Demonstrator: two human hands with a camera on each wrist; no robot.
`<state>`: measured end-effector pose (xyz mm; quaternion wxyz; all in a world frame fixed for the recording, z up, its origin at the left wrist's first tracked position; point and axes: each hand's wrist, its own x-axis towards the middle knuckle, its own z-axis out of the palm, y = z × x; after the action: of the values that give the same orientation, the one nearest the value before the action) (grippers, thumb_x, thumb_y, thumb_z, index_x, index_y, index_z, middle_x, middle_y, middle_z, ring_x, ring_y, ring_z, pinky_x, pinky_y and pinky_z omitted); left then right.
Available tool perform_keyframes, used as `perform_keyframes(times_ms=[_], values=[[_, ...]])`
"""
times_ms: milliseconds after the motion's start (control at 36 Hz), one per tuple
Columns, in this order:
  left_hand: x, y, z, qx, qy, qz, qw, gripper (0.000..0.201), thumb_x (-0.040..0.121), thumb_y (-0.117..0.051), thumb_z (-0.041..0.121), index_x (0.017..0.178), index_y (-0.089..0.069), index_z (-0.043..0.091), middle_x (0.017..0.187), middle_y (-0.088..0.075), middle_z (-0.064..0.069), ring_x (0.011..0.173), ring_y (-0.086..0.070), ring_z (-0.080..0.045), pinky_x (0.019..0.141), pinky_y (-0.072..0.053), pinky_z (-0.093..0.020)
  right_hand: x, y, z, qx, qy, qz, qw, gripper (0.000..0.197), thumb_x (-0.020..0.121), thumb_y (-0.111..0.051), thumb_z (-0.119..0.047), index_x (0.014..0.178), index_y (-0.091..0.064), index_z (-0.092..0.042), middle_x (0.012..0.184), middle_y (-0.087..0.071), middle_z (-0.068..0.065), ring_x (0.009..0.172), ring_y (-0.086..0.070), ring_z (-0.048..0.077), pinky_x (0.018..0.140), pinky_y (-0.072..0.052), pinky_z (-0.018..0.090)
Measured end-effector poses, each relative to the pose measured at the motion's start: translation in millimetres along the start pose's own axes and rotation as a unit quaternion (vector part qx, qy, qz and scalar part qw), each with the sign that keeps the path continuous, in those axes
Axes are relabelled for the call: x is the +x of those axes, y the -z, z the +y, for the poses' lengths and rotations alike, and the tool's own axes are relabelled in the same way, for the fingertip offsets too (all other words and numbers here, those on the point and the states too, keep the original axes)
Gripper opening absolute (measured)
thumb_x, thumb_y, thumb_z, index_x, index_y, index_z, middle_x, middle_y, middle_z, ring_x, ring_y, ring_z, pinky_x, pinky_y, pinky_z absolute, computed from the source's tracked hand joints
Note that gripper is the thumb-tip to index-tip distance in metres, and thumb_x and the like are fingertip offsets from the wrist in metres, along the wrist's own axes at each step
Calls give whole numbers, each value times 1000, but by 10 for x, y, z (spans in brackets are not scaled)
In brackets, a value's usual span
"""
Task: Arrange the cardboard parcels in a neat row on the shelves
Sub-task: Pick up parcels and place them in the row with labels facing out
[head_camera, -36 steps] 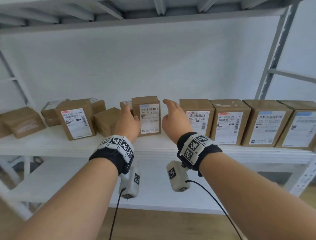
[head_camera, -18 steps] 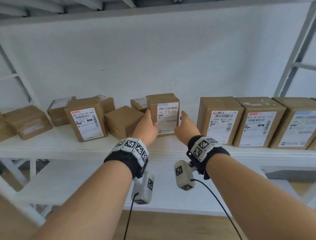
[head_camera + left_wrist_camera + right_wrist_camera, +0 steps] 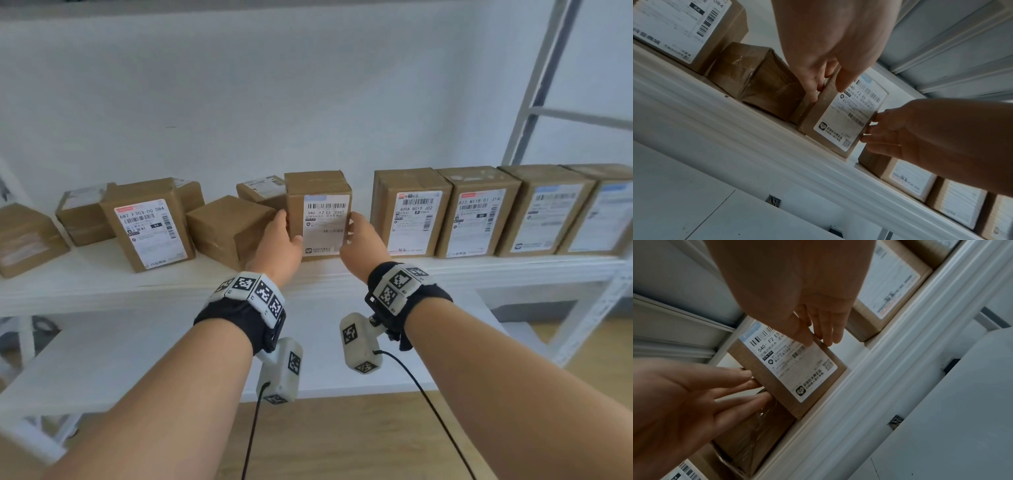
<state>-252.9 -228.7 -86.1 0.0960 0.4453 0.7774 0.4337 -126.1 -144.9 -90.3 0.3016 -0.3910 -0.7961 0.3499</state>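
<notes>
The cardboard parcel with the 540 label is standing upright on the shelf, and both hands are clamping it: left hand is gripping its left side, right hand is pinching the right edge. Looks like they're sliding it right to join the tidy row. There's an open gap before the 400A box, so plenty of room. The loose brown box is sitting tight on the left though.
</notes>
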Motion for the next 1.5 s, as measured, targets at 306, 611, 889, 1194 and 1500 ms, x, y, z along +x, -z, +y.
perform_keyframes(times_ms=[306, 611, 889, 1194, 1500], values=[[-44, -130, 264, 20, -1, -49, 999, 45, 98, -46, 17, 142, -38, 21, 139, -51, -3, 127, -50, -23, 101, -45, -34, -116, 238, 13, -67, -25, 11, 997, 48, 86, -40, 2, 132, -40, -10, 126, -53, 13, 104, -57, 29, 85, -53, 36], [96, -236, 336, -31, 44, -1, 999, 62, 98, -50, 17, 152, -19, 14, 145, -46, -8, 129, -51, -27, 100, -44, -36, -118, 772, 33, -140, 105, 248, 953, 39, 84, -44, 3, 119, -59, -8, 120, -55, 8, 113, -48, 26, 93, -41, 32], [188, -377, 486, -54, 44, -6, 998, 54, 101, -46, 19, 150, -24, 16, 140, -53, -4, 121, -56, -27, 90, -45, -30, 191, 958, 227, -273, 119, 199, 934, 57, 80, -47, -1, 137, -44, -9, 144, -43, 7, 142, -25, 25, 121, -7, 39], [205, -397, 500, -78, 51, -10, 996, 38, 101, -45, 14, 139, -39, 13, 136, -54, -2, 126, -52, -23, 87, -38, -24, 216, 910, 309, -255, 116, 211, 937, 51, 82, -50, -4, 133, -49, -6, 136, -51, 11, 135, -36, 30, 118, -20, 41], [119, -134, 501, 22, 6, 77, 997, 44, 100, -41, 14, 143, -39, 17, 145, -46, -4, 129, -50, -26, 104, -44, -40, 113, 855, 18, -185, 112, 204, 955, 51, 87, -42, -1, 138, -44, -8, 146, -41, 8, 139, -28, 26, 116, -25, 38]])
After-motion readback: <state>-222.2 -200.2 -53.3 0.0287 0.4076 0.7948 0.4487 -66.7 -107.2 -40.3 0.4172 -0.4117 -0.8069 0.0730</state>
